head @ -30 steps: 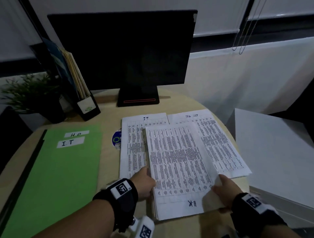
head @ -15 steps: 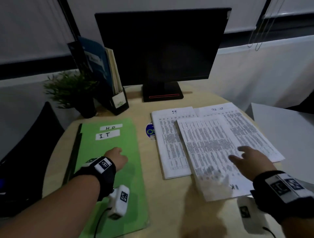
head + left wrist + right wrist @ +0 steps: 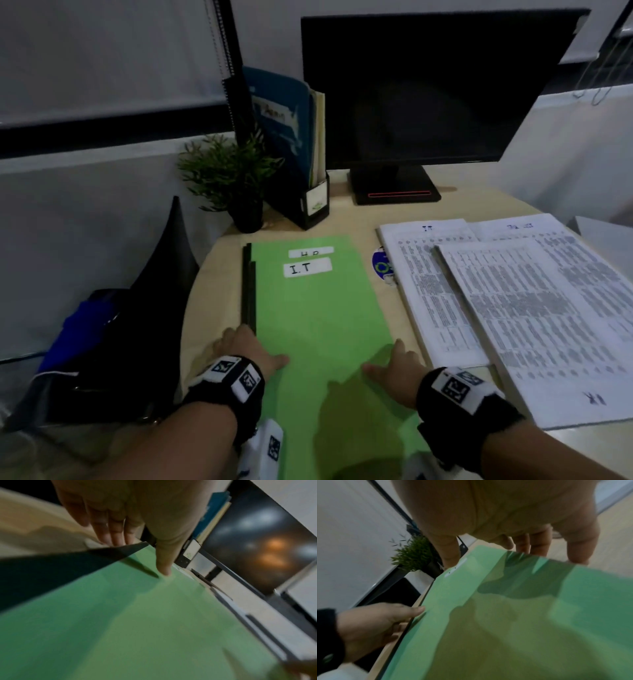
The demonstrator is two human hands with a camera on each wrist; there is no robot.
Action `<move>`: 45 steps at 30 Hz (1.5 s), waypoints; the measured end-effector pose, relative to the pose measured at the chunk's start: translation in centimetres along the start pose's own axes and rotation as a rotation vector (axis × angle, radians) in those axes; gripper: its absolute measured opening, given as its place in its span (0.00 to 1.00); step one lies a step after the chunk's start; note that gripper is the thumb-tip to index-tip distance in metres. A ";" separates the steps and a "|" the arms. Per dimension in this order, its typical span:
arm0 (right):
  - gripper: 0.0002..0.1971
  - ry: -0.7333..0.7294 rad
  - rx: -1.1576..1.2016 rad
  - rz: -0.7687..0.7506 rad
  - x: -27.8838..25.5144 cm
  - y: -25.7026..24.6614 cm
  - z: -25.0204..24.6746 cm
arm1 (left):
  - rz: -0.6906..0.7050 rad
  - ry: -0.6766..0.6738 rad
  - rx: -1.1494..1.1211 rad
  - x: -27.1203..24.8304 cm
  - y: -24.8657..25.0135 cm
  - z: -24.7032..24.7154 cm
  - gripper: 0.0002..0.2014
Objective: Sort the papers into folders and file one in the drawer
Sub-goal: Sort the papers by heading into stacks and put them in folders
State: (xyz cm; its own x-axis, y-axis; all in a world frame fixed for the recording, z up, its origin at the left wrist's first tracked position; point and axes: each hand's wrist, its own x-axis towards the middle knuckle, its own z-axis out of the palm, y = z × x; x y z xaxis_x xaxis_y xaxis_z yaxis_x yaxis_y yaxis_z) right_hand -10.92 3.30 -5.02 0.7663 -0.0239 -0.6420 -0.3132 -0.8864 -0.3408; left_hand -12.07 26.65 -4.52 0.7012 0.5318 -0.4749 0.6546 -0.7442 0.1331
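Left hand clamped on flat green card folder, right hand likewise; risk of dragging second folder beneath

Green folder flat beside papers
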 end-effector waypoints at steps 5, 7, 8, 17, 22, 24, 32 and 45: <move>0.37 0.032 0.099 0.080 2.5 0.8 -0.9 | 0.047 -0.038 -0.270 1.8 -0.7 -0.4 0.17; 0.32 0.069 0.141 0.114 2.7 0.7 -1.7 | 0.088 -0.055 -0.234 2.1 -0.6 -0.9 0.10; 0.30 0.089 0.174 0.124 2.6 0.7 -2.0 | 0.089 -0.060 -0.234 2.3 -0.4 -1.0 0.09; 0.19 0.418 0.350 0.045 0.8 2.5 -7.8 | -0.044 -0.002 -0.251 2.9 2.6 1.2 0.25; 0.20 0.534 0.432 0.077 0.5 6.0 -10.8 | -0.012 -0.031 -0.134 3.2 3.0 0.3 0.31; 0.19 0.514 0.454 0.083 0.5 6.7 -11.0 | -0.006 -0.036 -0.098 3.4 2.8 -0.1 0.30; 0.23 0.595 0.469 0.179 0.5 7.7 -11.5 | 0.087 0.046 -0.497 2.6 2.7 -2.4 0.34; 0.24 0.483 0.532 0.151 0.4 7.0 -12.4 | 0.439 0.052 -1.200 1.9 1.1 -10.0 0.20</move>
State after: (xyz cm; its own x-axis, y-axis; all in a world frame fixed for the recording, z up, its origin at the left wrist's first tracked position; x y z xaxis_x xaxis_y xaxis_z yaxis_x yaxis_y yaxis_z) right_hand -5.84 -8.62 0.80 0.8166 -0.4382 -0.3756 -0.5707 -0.5163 -0.6386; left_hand -7.21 30.93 3.41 0.9148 0.3706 -0.1607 0.1908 -0.0457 0.9806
